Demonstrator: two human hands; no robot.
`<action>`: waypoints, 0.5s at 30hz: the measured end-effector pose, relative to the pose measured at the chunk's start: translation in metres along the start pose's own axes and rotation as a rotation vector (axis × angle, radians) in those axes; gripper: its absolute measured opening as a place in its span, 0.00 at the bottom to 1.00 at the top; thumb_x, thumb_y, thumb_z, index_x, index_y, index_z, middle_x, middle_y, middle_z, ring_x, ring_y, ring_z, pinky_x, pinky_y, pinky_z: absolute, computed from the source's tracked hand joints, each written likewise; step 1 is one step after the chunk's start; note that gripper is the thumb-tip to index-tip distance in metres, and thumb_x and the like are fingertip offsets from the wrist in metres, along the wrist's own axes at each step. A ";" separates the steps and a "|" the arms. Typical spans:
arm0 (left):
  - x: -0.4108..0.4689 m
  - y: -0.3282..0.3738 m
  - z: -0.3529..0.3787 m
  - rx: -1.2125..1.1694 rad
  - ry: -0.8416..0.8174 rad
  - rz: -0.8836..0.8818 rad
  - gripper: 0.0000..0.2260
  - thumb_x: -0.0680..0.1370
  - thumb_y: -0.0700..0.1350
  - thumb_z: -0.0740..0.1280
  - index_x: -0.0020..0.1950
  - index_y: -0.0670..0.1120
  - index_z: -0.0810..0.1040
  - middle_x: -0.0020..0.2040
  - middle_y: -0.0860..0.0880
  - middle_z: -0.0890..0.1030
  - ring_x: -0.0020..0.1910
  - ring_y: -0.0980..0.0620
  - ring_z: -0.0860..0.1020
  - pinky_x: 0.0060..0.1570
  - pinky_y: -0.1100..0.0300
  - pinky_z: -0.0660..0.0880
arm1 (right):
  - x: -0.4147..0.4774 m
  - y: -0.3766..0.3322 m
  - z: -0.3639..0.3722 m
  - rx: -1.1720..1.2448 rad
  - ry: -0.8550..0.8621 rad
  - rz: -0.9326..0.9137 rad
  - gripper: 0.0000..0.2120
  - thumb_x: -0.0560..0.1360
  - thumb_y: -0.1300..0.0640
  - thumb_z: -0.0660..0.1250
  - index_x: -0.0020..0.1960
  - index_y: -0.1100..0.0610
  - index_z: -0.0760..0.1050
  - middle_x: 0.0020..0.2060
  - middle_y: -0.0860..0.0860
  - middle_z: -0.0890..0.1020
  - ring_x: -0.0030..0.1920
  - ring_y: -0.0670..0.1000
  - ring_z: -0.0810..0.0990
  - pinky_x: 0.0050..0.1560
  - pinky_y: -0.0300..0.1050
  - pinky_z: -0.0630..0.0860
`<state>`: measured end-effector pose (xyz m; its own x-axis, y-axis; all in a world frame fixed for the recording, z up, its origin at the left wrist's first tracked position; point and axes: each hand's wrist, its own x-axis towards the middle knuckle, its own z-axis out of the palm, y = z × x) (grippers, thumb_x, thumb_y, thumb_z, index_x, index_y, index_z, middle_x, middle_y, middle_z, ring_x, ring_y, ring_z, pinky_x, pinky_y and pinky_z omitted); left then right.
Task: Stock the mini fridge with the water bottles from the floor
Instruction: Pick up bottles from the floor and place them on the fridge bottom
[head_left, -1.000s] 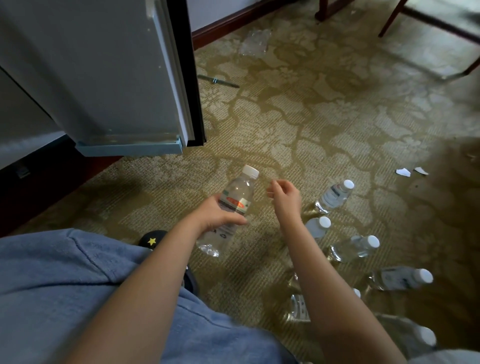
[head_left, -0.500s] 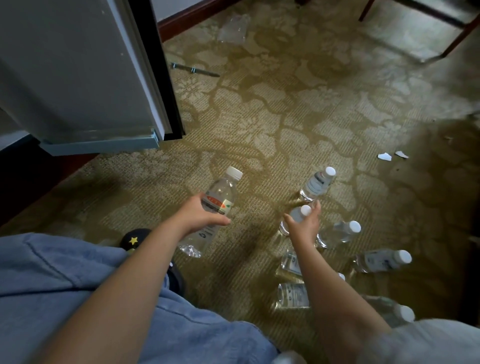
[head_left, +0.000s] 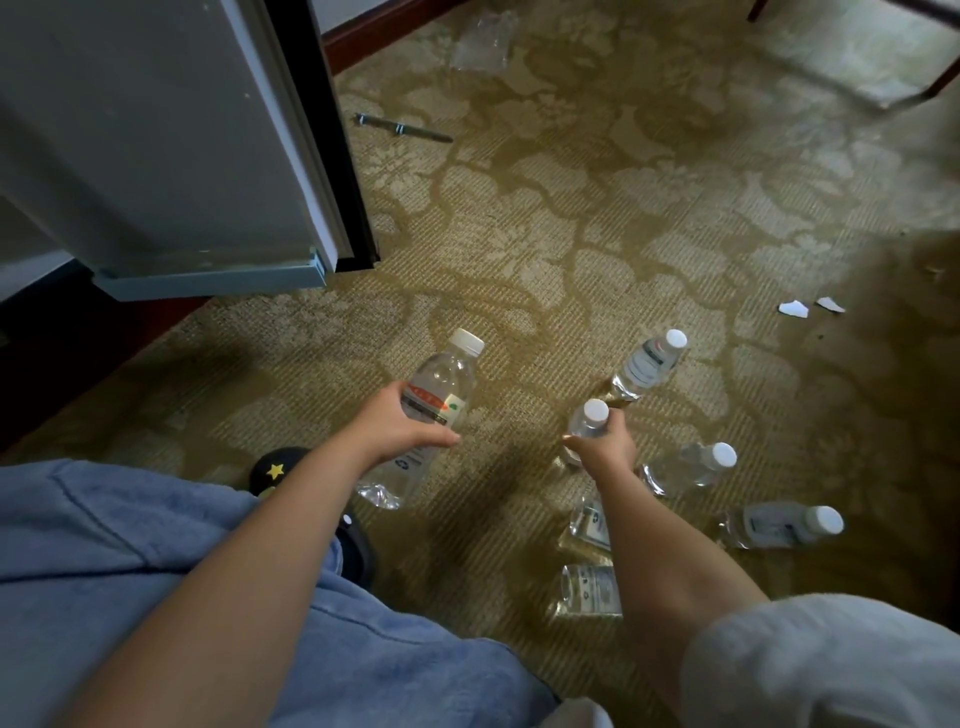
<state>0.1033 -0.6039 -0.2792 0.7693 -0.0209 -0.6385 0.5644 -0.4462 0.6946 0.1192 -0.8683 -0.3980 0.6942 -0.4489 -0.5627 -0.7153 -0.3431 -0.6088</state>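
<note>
Left hand (head_left: 400, 426) wrapped round labelled bottle (head_left: 431, 410); right hand (head_left: 605, 447) clasps small bottle (head_left: 587, 423) on carpet (head_left: 519, 234).

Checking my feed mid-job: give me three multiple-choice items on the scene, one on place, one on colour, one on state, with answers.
1. Where is the fridge door?
A. upper left
B. lower right
C. out of view

2. What colour are the bottle caps?
A. red
B. white
C. blue

3. What is the right hand doing?
A. hanging empty
B. gripping a bottle
C. touching the door

Answers:
1 A, the open door fills that corner.
2 B, the held bottle's cap and the others are white.
3 B, its fingers wrap the small bottle, while the left hand holds the larger bottle.
</note>
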 end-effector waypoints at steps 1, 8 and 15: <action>0.000 0.001 0.001 0.002 0.009 0.003 0.29 0.64 0.44 0.79 0.60 0.45 0.71 0.53 0.46 0.78 0.53 0.46 0.78 0.54 0.51 0.75 | -0.002 -0.001 0.002 0.030 -0.015 -0.015 0.25 0.69 0.59 0.75 0.62 0.55 0.68 0.59 0.54 0.77 0.54 0.54 0.74 0.49 0.47 0.69; -0.009 0.005 0.000 -0.055 0.103 0.069 0.28 0.65 0.51 0.78 0.61 0.47 0.72 0.53 0.49 0.78 0.52 0.50 0.77 0.47 0.58 0.74 | -0.034 -0.037 0.027 0.206 -0.130 -0.094 0.36 0.68 0.48 0.76 0.70 0.54 0.64 0.63 0.52 0.75 0.62 0.56 0.75 0.56 0.49 0.72; -0.031 0.040 -0.052 -0.199 0.396 0.198 0.23 0.66 0.52 0.77 0.56 0.47 0.73 0.48 0.51 0.78 0.49 0.51 0.77 0.43 0.61 0.72 | -0.087 -0.139 0.050 0.345 -0.237 -0.426 0.31 0.68 0.47 0.74 0.67 0.53 0.66 0.63 0.49 0.75 0.60 0.49 0.74 0.57 0.46 0.70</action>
<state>0.1178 -0.5743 -0.2146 0.9008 0.2715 -0.3388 0.4118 -0.2872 0.8648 0.1619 -0.7405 -0.2920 0.9415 -0.1206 -0.3148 -0.3305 -0.1464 -0.9324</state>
